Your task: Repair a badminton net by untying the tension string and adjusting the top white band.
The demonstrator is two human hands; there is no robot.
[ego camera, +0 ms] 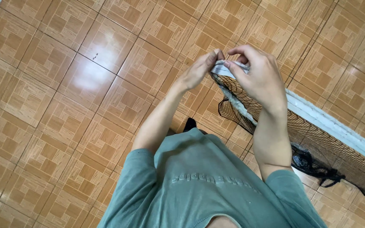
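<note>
Head view looks straight down over a grey-green shirt [208, 185] to a floor of tan parquet-patterned tiles [64, 84], with both bare hands raised in front of the chest. The left hand [199, 69] comes up from the lower left, and its grip is narrow: thumb and forefinger are pinched on the end of the white band [224, 67] that edges a black net [237, 95]. The right hand [260, 78] arches over from the right, its grip also closed down on that same band end, so the fingertips of the two hands all but meet at one spot.

From that pinch point the net lies away to the right and downward. Its white band [330, 122] runs as a long straight strip toward the lower right edge of the picture, and the mesh hangs below it, partly behind the right forearm. That diagonal is the net's long axis; the held end is its near end. A looser fold of mesh droops under the right wrist [233, 114], and a bunched dark clump [305, 162] lies lower down, beside the right elbow.

Both hands are at the band end, but the right arm lies alongside the net's length, while the left arm stays clear of it on the open floor side. A small dark shape [189, 124] shows on the floor between the arms; what it is cannot be told.
</note>
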